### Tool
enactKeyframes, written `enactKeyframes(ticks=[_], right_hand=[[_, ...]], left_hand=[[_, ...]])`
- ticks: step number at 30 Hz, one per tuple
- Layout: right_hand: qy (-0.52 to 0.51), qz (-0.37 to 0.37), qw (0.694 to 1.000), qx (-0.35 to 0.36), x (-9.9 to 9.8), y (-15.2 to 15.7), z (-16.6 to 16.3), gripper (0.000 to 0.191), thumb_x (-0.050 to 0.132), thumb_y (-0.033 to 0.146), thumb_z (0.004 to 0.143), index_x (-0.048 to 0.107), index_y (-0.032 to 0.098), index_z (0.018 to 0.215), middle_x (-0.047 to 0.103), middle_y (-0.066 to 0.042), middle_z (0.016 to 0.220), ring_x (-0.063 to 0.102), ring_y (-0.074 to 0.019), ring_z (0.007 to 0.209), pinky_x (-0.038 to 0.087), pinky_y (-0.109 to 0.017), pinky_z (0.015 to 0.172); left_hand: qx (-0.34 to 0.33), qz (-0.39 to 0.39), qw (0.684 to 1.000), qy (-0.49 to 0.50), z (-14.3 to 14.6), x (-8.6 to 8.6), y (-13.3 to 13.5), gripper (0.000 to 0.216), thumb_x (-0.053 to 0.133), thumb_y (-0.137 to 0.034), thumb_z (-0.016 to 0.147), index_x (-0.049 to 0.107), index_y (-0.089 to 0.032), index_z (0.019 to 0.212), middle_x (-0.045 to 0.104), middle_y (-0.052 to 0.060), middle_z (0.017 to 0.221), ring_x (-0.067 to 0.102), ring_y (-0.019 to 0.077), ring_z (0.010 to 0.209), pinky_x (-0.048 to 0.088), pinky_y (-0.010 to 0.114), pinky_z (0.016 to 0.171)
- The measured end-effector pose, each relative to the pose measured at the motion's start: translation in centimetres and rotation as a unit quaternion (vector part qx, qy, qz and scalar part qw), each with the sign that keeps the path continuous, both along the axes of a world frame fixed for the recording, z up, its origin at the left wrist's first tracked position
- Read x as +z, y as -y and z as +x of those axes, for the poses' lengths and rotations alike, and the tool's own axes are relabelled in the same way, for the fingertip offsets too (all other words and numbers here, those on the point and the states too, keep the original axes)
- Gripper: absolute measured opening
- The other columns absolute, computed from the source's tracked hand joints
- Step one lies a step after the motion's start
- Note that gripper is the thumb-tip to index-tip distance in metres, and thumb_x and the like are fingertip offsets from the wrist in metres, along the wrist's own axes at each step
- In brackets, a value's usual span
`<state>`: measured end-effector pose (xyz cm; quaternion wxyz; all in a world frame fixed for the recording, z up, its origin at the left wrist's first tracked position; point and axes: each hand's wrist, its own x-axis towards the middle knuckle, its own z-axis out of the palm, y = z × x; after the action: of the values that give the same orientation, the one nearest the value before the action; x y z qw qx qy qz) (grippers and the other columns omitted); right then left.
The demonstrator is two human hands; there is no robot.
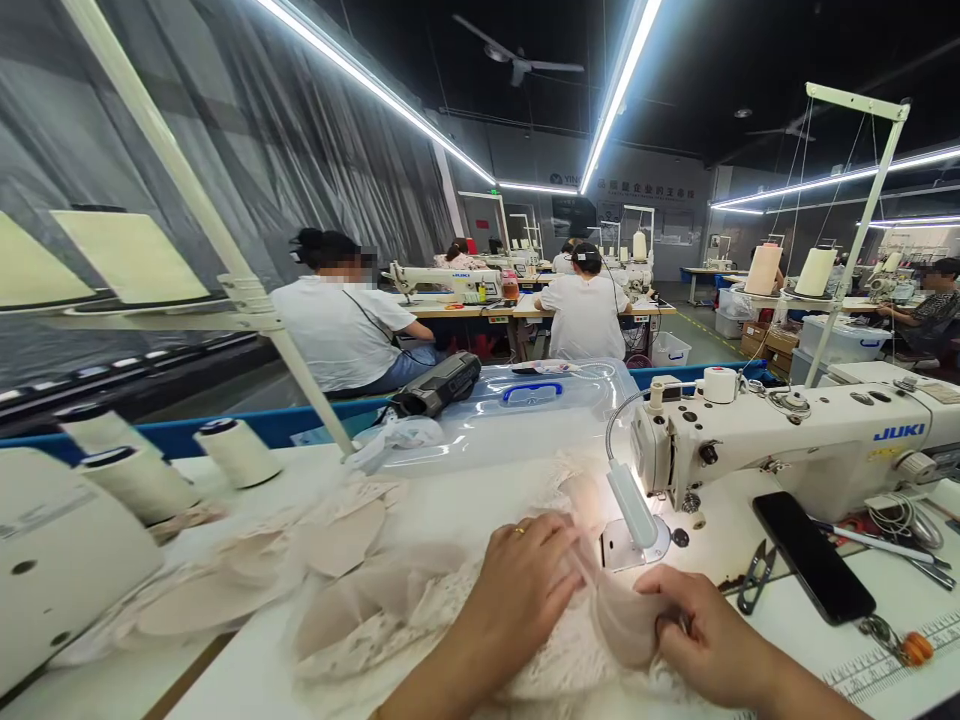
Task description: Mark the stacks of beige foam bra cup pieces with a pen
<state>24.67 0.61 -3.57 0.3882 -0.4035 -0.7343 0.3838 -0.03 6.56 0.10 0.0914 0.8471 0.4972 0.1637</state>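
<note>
My left hand (529,570), with a ring on one finger, pinches the sheer edge of a pale beige bra (626,615) in front of the sewing machine. Thumb and curled fingers of my right hand (701,625) grip the same bra at its cup's right side. Cream lace spreads beneath both hands and is partly hidden by them. Just beyond them, a lamp (631,505) on a bendy neck lights the needle plate (611,548) of the white JUKI sewing machine (787,435). More beige cups and lace pieces (360,600) lie to the left, slightly blurred.
Right of my hands lie thread snips (757,578), a black phone (814,558) and a printed ruler (892,655). Thread cones (238,452) stand at left. Behind the table sits a clear plastic box lid (487,430). Co-workers (337,320) sit farther back.
</note>
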Motion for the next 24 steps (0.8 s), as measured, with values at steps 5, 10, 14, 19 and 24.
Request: enactKeyframes(ticks=[5, 10, 14, 19, 24], right_hand=[[0.015, 0.069, 0.996, 0.047, 0.4, 0.3, -0.1, 0.044, 0.047, 0.012, 0.068, 0.075, 0.019, 0.101, 0.071, -0.005, 0.087, 0.065, -0.0199, 0.080, 0.050, -0.030, 0.078], [-0.008, 0.058, 0.994, 0.093, 0.9, 0.3, -0.2, 0.046, 0.044, 0.013, 0.062, 0.080, 0.019, 0.090, 0.067, -0.002, 0.074, 0.062, -0.0176, 0.068, 0.048, -0.028, 0.068], [-0.017, 0.014, 0.994, 0.106, 1.2, 0.6, -0.1, 0.043, 0.043, 0.014, 0.060, 0.080, 0.021, 0.080, 0.066, -0.002, 0.069, 0.061, -0.0177, 0.067, 0.045, -0.028, 0.065], [-0.010, -0.040, 0.991, 0.127, 1.2, 1.0, 0.1, 0.034, 0.045, 0.013, 0.064, 0.077, 0.023, 0.072, 0.067, -0.001, 0.069, 0.060, -0.0172, 0.065, 0.043, -0.029, 0.065], [0.036, -0.092, 0.985, 0.140, 1.1, 1.2, 0.9, 0.024, 0.053, 0.017, 0.068, 0.075, 0.025, 0.073, 0.070, -0.002, 0.071, 0.066, -0.0204, 0.067, 0.046, -0.028, 0.062]], left_hand=[[0.034, -0.017, 0.999, 0.015, -0.8, 0.6, -0.7, 0.035, 0.046, -0.020, 0.090, 0.069, -0.019, 0.117, 0.071, 0.014, 0.122, 0.066, 0.0313, 0.114, 0.049, 0.048, 0.100], [0.072, -0.063, 0.995, 0.011, -1.6, 1.2, -1.1, 0.036, 0.036, -0.031, 0.098, 0.066, -0.021, 0.114, 0.076, 0.009, 0.095, 0.072, 0.0271, 0.088, 0.050, 0.038, 0.078], [0.107, -0.078, 0.991, -0.012, -2.7, 2.3, -1.2, 0.032, 0.039, -0.037, 0.097, 0.066, -0.021, 0.105, 0.075, 0.006, 0.079, 0.071, 0.0278, 0.078, 0.042, 0.035, 0.067], [0.160, -0.068, 0.984, -0.025, -4.7, 3.8, -1.5, 0.028, 0.043, -0.037, 0.093, 0.065, -0.022, 0.102, 0.075, 0.007, 0.080, 0.071, 0.0289, 0.078, 0.039, 0.034, 0.067], [0.207, -0.064, 0.976, -0.007, -6.2, 5.3, -1.8, 0.040, 0.039, -0.044, 0.094, 0.067, -0.019, 0.108, 0.077, 0.011, 0.085, 0.071, 0.0328, 0.083, 0.041, 0.037, 0.071]])
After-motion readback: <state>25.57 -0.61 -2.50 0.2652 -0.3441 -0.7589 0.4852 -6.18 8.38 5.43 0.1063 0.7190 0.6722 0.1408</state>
